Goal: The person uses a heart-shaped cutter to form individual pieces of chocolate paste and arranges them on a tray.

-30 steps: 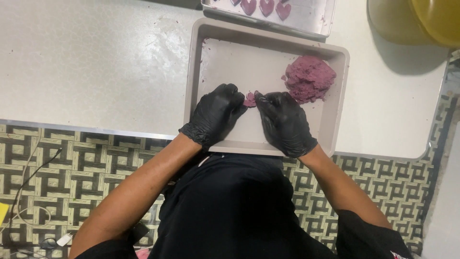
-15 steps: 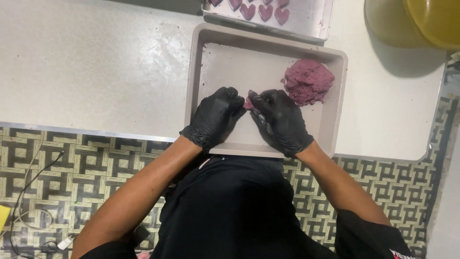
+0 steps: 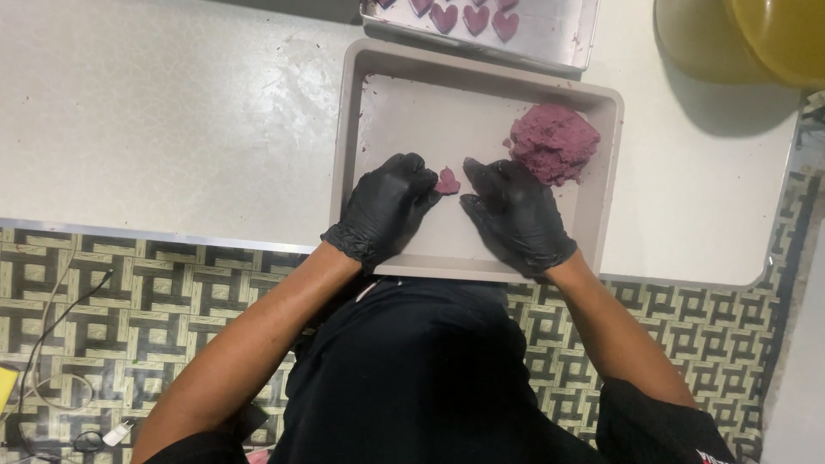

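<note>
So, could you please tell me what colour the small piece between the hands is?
Purple-pink, like the dough mound; the small piece shows in the head view.

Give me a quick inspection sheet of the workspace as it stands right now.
Surface: white table, scuffed.
Job's things: small purple dough piece in beige tray; purple dough lump at the tray's right.
Clutter: metal tray of heart-shaped pieces; yellow bowl.
Hands: left hand holds the small piece; right hand open beside it; both in black gloves.
Cables: black cable on floor.
Surroundings: patterned floor.
</note>
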